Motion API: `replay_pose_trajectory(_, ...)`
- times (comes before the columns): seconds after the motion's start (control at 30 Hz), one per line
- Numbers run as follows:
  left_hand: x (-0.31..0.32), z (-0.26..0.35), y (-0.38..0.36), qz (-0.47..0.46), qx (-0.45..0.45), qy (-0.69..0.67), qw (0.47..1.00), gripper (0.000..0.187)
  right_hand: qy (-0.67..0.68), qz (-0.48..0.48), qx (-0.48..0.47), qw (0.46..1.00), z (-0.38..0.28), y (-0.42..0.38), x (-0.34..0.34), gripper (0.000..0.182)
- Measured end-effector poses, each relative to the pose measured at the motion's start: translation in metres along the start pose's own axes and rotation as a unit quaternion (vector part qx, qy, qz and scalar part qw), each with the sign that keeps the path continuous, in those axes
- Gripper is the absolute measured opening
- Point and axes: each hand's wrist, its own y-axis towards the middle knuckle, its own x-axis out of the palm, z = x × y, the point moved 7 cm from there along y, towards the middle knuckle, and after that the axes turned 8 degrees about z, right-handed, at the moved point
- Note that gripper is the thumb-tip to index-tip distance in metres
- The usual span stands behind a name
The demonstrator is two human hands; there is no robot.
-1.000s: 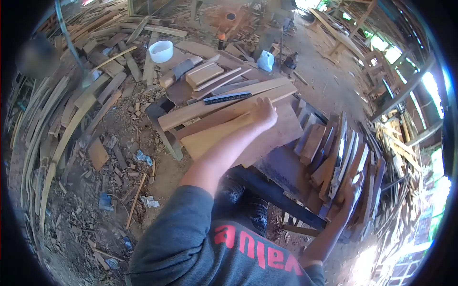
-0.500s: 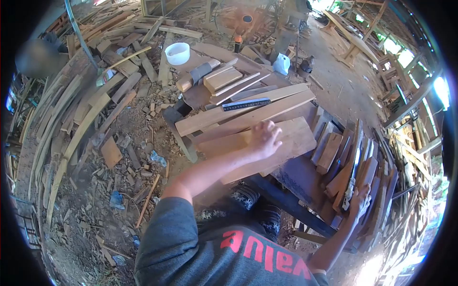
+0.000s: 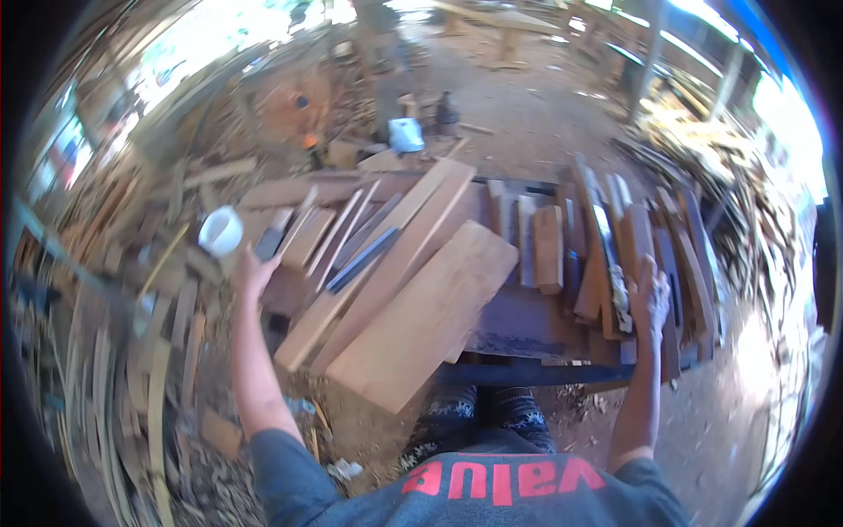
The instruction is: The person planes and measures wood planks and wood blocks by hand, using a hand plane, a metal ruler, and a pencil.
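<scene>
My left hand (image 3: 255, 270) is at the near end of a wood block with a grey wrap (image 3: 270, 243), its fingers on either side of that end; motion blurs them. My right hand (image 3: 650, 299) lies with fingers stretched out on a wood block (image 3: 641, 233) in the row at the right. Between my arms, a wide flat board (image 3: 426, 316) rests at a slant on the bench. Beside it are two long planks (image 3: 404, 255), with a dark metal bar (image 3: 362, 260) lying along them. Shorter wood pieces (image 3: 309, 237) sit nearer my left hand.
A white round tub (image 3: 220, 231) stands past my left hand. Several upright-lying blocks (image 3: 549, 250) fill the bench's right side. A white plastic bag (image 3: 406, 135) is at the back. Scrap wood (image 3: 158, 386) covers the ground at left, and more sticks (image 3: 755, 211) are piled at far right.
My left hand has left the wide board and moved left to the wrapped wood block. My right hand stays on the right-hand pieces. The view has turned to the right.
</scene>
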Motion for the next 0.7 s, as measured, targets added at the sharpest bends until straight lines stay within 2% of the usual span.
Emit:
replay_pose_trajectory(0.03, 0.020, -0.020, 0.015, 0.008, 0.002, -0.048, 0.999, 0.099, 0.010, -0.005, 0.018, 1.000, -0.002, -0.001, -0.003, 0.057)
replay_pose_trajectory(0.07, 0.051, -0.048, 0.041, -0.023, -0.004, -0.138, 0.990, 0.094, 0.006, -0.004, 0.021, 1.000, -0.004, -0.001, -0.005, 0.053)
replay_pose_trajectory(0.1, 0.067, -0.068, 0.059, 0.012, 0.027, -0.167, 0.985, 0.077, 0.009, -0.003, 0.018, 1.000, -0.004, -0.002, -0.005, 0.054)
replay_pose_trajectory(0.17, 0.045, -0.037, 0.040, -0.104, -0.037, -0.253, 0.961, 0.057, 0.009, -0.017, 0.031, 0.999, -0.004, -0.001, -0.005, 0.053)
replay_pose_trajectory(0.23, 0.050, -0.041, 0.047, -0.128, -0.014, -0.290, 0.948, 0.045, 0.012, -0.004, 0.041, 0.999, 0.000, -0.002, -0.003, 0.055)
replay_pose_trajectory(0.3, 0.048, -0.038, 0.041, -0.151, -0.036, -0.310, 0.938, 0.047, 0.013, -0.024, 0.049, 0.998, 0.001, -0.002, -0.002, 0.057)
replay_pose_trajectory(0.37, 0.059, -0.053, 0.050, -0.124, -0.045, -0.320, 0.938, 0.050, 0.015, -0.020, 0.055, 0.998, 0.002, -0.002, 0.000, 0.057)
replay_pose_trajectory(0.5, 0.050, -0.044, 0.041, -0.122, -0.023, -0.285, 0.951, 0.054, 0.017, -0.035, 0.064, 0.997, 0.003, -0.002, -0.001, 0.055)
replay_pose_trajectory(0.57, 0.044, -0.049, 0.039, -0.083, -0.022, -0.268, 0.960, 0.054, 0.023, -0.047, 0.074, 0.996, 0.004, 0.000, -0.003, 0.056)
replay_pose_trajectory(0.6, 0.058, -0.067, 0.052, -0.055, -0.023, -0.281, 0.958, 0.053, 0.033, -0.060, 0.076, 0.995, 0.005, -0.001, -0.003, 0.057)
replay_pose_trajectory(0.63, 0.057, -0.068, 0.049, -0.059, -0.016, -0.282, 0.958, 0.053, 0.030, -0.058, 0.083, 0.994, 0.006, -0.001, -0.006, 0.057)
replay_pose_trajectory(0.7, 0.060, -0.071, 0.046, -0.082, -0.060, -0.340, 0.935, 0.053, 0.055, -0.083, 0.095, 0.990, 0.009, -0.001, -0.006, 0.059)
